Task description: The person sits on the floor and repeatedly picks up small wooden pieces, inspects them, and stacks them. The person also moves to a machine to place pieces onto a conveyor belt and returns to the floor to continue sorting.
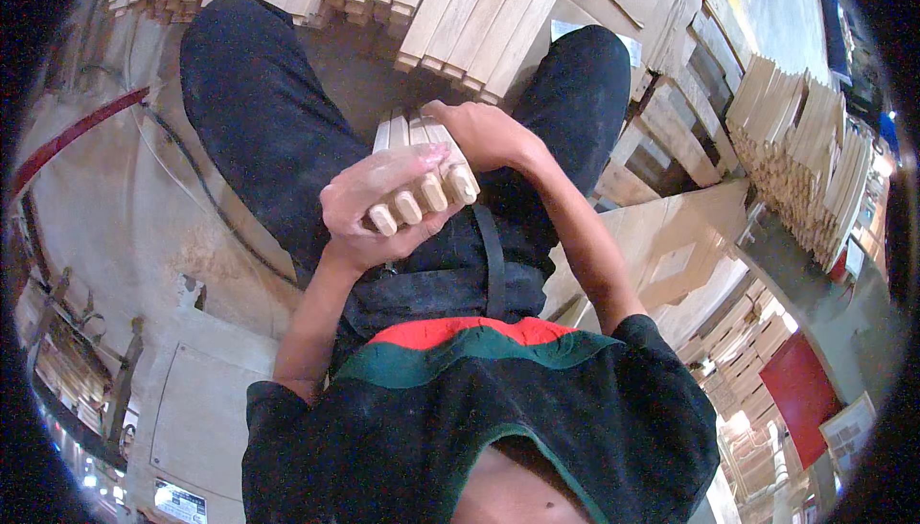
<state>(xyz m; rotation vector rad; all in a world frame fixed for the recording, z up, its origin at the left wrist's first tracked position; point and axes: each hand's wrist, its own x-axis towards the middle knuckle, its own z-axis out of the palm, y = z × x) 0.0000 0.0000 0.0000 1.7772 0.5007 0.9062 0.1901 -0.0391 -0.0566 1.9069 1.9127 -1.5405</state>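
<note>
A small bundle of pale wooden slats (461,182) with rounded tenon ends sits between my hands, above my lap. My left hand (359,188) is wrapped round the near part, thumb across the top and fingers underneath. The tenon ends stick out toward me in a row. Farther along the bundle, my right hand (484,136) is closed on its right side, and its fingertips are partly hidden. The far ends of the slats are also hidden.
Rows of stacked wooden slats (484,16) lie just beyond my knees. At the right stand a wooden pallet (676,131) and a tall pile of strips (791,160). A dark cable (206,193) and a red bar (81,136) are at the left.
</note>
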